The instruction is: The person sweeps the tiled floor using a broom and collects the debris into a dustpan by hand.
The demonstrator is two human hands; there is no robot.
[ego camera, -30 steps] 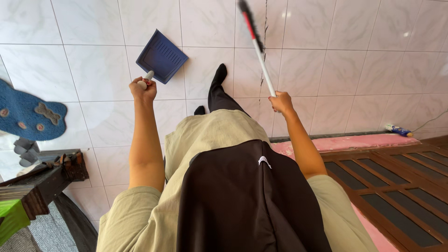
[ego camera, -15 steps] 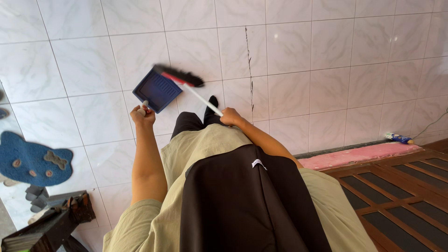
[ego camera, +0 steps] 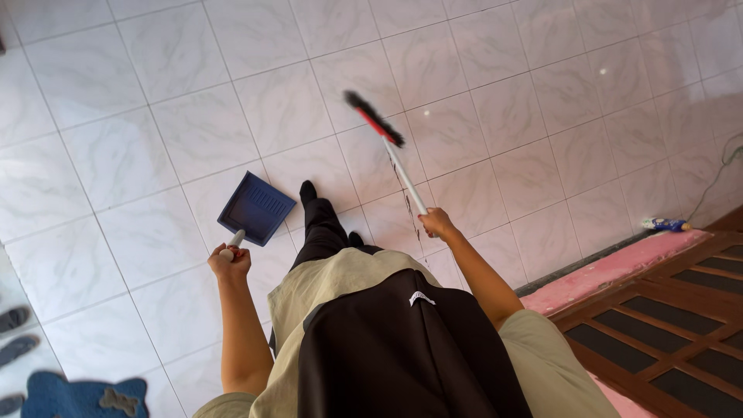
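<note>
Head view, looking straight down the person's front: nearest the lens are a black apron panel (ego camera: 410, 356) over a loose olive shirt (ego camera: 325, 286), with both bare forearms reaching forward from the short sleeves. Beyond the shirt hem a dark trouser leg ends in a black-socked foot (ego camera: 308, 190) planted on the floor.

Left hand (ego camera: 229, 262) is curled tight into a fist round the pale, rounded handle of a dustpan (ego camera: 256, 207). The pan is dark blue plastic, roughly square, with a row of raised ribs along one edge; it sits tilted just ahead of the fist and beside the forward foot, low over the floor, though whether it touches the tiles cannot be told.

Right hand (ego camera: 438, 224) is closed round the white shaft of a broom (ego camera: 385, 145), gripping it near the lower end. From the fist the shaft runs up and leftward, away from the body, to a narrow head with a red back and black bristles, motion-blurred. The head lies well apart from the dustpan, over a tile further out.

Underfoot is a floor (ego camera: 139, 155) of glossy white tiles with faint grey veining; a dark crack marks the grout line just by the right hand. At the right edge a pink strip (ego camera: 611, 267) borders a brown wooden panelled door frame (ego camera: 673, 310), and a small blue-and-yellow tube (ego camera: 664, 224) lies at the strip's far end. At bottom left a blue mat (ego camera: 81, 396) and grey sandals (ego camera: 14, 333) show partly.
</note>
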